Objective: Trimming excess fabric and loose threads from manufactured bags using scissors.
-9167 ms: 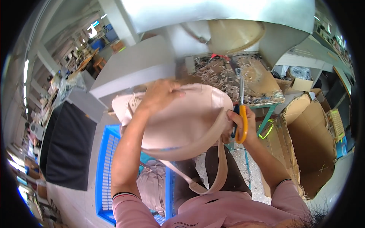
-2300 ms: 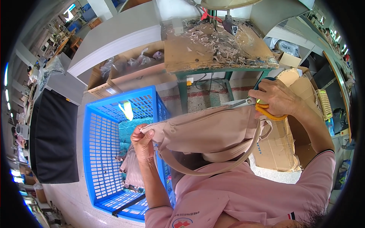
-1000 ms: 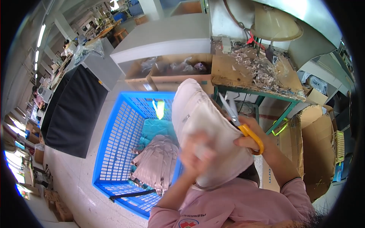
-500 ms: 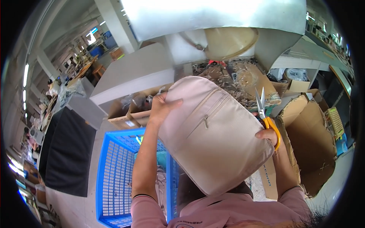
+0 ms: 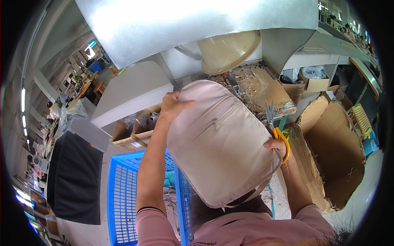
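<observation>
A pale beige fabric bag (image 5: pixel 221 151) hangs tilted in front of me, with a zipped pocket slanting across its face and a small metal zipper pull (image 5: pixel 214 125). My left hand (image 5: pixel 174 106) grips its upper left edge, thumb lying on the fabric. At the lower right edge, my right hand (image 5: pixel 279 148) pinches the bag with the thumb on top; its other fingers are mostly hidden behind. That same hand carries scissors with orange handles (image 5: pixel 286 148), blades pointing up and slightly apart. A strap (image 5: pixel 250 197) shows below the bag's bottom edge.
Left of my legs stands a blue plastic basket (image 5: pixel 123 197) with fabric pieces in it. A large cardboard box (image 5: pixel 336 151) gapes on the right. Ahead are a grey metal machine hood (image 5: pixel 197 24), a grey table (image 5: pixel 135 88) and scraps on cardboard (image 5: pixel 258 84). A black panel (image 5: pixel 78 180) stands farther left.
The bag, both hands and the scissors have shifted slightly left in view. The bag's lower end has tipped, and a strap now shows beneath it. Both grips stay the same.
</observation>
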Available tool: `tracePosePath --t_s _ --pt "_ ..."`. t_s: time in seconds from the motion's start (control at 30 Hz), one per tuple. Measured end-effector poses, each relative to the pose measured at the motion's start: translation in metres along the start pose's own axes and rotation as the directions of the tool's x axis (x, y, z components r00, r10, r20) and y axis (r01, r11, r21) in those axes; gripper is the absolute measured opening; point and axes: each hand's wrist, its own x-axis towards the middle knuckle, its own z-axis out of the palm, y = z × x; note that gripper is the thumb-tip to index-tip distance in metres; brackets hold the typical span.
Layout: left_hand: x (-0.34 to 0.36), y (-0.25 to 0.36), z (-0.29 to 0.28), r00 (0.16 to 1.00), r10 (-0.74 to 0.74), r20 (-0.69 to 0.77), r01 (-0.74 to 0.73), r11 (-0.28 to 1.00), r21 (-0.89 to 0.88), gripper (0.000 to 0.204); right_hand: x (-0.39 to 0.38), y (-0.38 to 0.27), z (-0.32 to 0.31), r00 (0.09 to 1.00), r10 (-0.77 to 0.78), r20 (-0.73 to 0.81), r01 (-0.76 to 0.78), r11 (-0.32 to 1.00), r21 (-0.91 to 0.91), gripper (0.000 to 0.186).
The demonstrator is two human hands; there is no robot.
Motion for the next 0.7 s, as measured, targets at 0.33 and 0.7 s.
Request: tracePosePath --t_s 0.33,0.7 --pt "0.018 -0.01 0.011 1.0 0.024 -0.016 -0.021 0.99 0.138 0.033 0.004 0.004 -0.01 0.997 0.076 -0.03 -0.076 0.997 -0.007 0.058" --pt "0.001 0.003 -0.001 0.999 -0.052 -0.01 0.051 0.998 -0.047 0.027 0.02 -0.014 0.0 0.995 0.087 0.047 -0.086 0.996 -0.035 0.053"
